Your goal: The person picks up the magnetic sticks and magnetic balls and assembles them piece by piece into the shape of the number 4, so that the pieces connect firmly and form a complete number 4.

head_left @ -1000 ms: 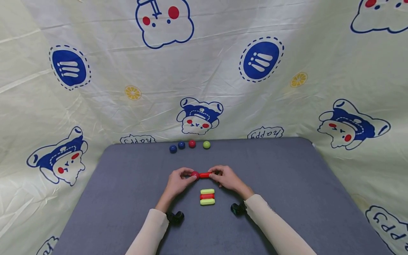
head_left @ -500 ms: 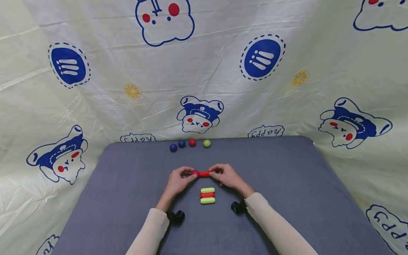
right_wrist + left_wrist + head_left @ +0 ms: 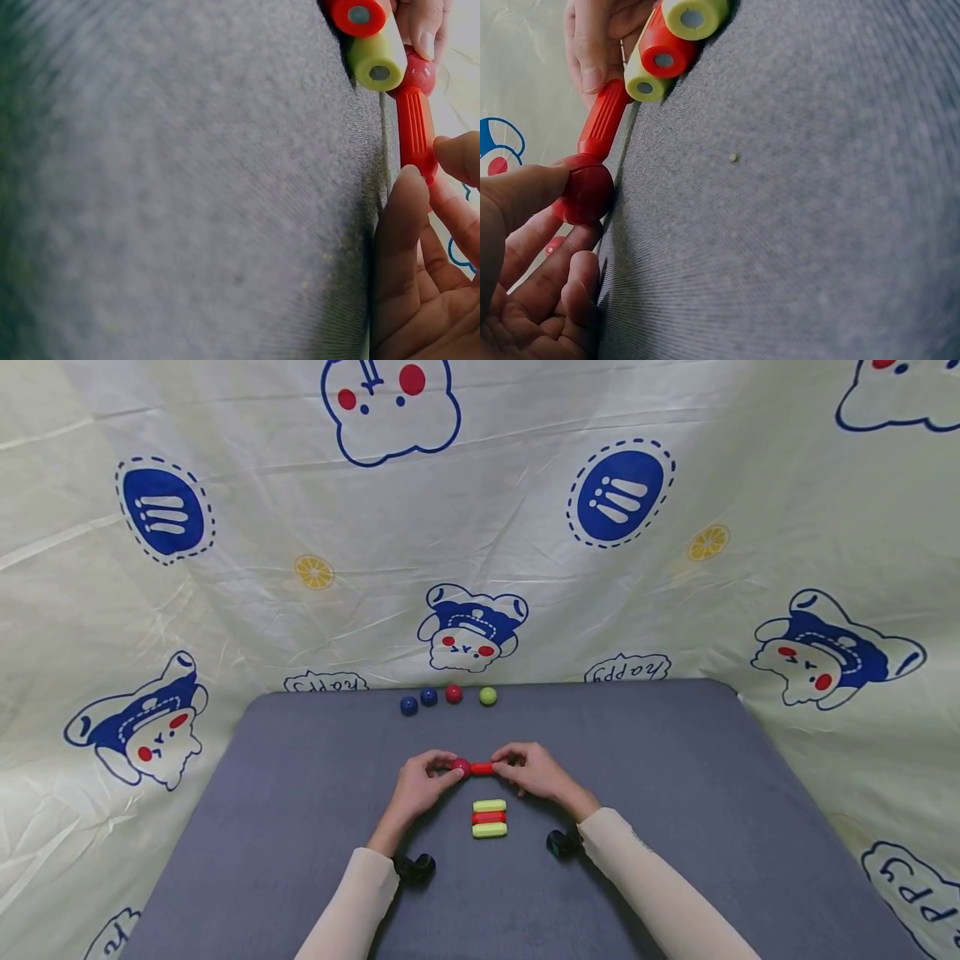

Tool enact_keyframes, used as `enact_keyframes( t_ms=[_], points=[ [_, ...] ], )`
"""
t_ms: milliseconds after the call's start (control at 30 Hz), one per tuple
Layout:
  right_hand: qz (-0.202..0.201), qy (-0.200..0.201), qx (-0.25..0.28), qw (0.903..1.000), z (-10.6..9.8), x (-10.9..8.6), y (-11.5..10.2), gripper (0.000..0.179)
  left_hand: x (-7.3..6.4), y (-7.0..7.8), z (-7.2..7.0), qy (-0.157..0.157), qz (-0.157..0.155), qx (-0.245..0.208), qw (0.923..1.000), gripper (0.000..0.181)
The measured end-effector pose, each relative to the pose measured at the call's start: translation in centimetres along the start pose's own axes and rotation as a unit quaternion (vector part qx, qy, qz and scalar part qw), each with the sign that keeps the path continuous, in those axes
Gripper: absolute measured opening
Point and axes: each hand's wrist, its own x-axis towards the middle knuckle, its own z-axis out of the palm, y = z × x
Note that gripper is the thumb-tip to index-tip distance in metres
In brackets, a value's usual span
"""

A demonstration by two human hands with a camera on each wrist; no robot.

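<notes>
My left hand (image 3: 422, 782) pinches a red ball (image 3: 586, 191) between thumb and fingers. A red ribbed rod (image 3: 604, 120) meets the ball end to end, in line with it. At the rod's other end, the thumb and fingers of my right hand (image 3: 534, 773) grip it, as the right wrist view also shows with the rod (image 3: 415, 127). Nearer to me lie two yellow-green rods (image 3: 489, 831) with a red rod (image 3: 489, 817) between them, side by side. Grey metallic discs show in their ends in both wrist views.
Along the table's far edge sit two blue balls (image 3: 408, 706), a second red ball (image 3: 453, 694) and a yellow-green ball (image 3: 488, 696). The grey cloth-covered table (image 3: 315, 827) ends at a printed white curtain (image 3: 495, 552) behind.
Both hands keep their hold on the red ball and red rod, which stay joined in line. The whole view shifts slightly upward; otherwise little differs.
</notes>
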Motion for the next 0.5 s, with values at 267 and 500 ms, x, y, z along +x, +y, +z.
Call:
enact_keyframes(
  t_ms=[267,500],
  points=[
    [0.002,-0.021,-0.012,0.9997,-0.27,0.13,-0.35,0.025,0.09,-0.03,0.12,0.0,-0.002,-0.001,1.0,0.024],
    [-0.009,-0.029,-0.032,0.9991,-0.48,0.48,-0.33,0.024,0.11,0.0,0.08,-0.002,-0.002,0.001,1.0,0.024]
  ],
)
